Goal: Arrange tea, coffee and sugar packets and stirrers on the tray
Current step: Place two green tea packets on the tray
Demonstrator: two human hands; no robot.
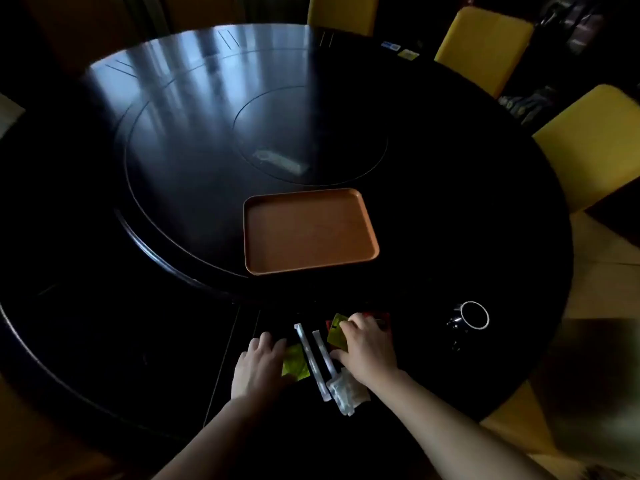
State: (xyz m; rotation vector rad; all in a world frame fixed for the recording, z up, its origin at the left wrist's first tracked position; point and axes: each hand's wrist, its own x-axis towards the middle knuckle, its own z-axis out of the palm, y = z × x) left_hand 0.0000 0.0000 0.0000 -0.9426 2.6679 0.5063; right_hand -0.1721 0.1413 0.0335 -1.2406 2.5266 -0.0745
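Packets and stirrers: grouped at the near edge of the round dark table [173, 140], none on the tray.
Tray [308, 232]: orange-brown, rectangular, bare, on the raised centre disc beyond the group.
Stirrers [313, 362]: two white wrapped sticks, side by side between the hands.
Left hand [259, 363]: palm down, fingers flat on a yellow-green packet [296, 365], not gripping.
Right hand [367, 348]: fingers pinching a second yellow-green packet [337, 332], tilted above red packets [381, 318].
Clear sachet [348, 393]: white contents, beside the right wrist.
Dark mug [467, 320]: white rim, well apart to the right.
Yellow chairs [485, 43]: along the far side.
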